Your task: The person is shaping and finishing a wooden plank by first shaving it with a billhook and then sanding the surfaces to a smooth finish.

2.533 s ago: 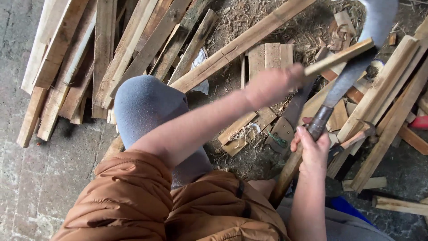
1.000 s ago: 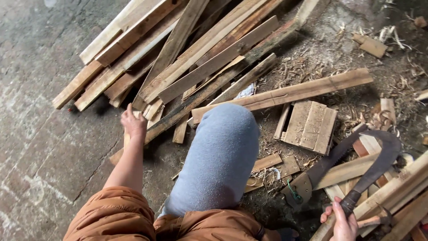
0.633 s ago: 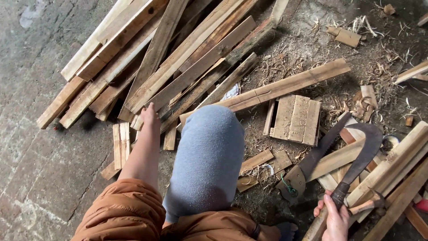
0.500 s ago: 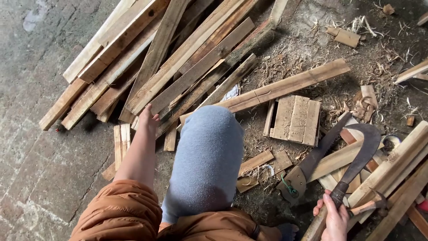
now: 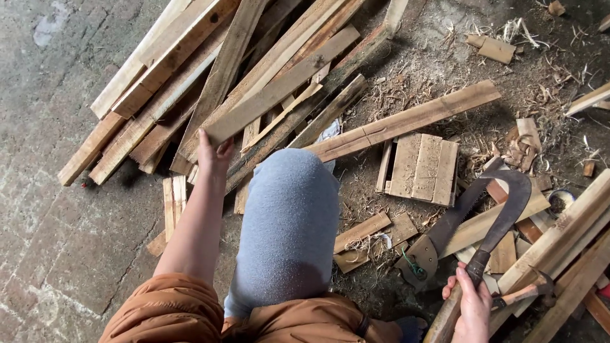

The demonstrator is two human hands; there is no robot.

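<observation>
Two hands, plank, billhook, woodpile

No packages, labels, signs or screens visible anywhere in view.

Rough, matt wooden planks; dull dark metal billhook blade.
</observation>
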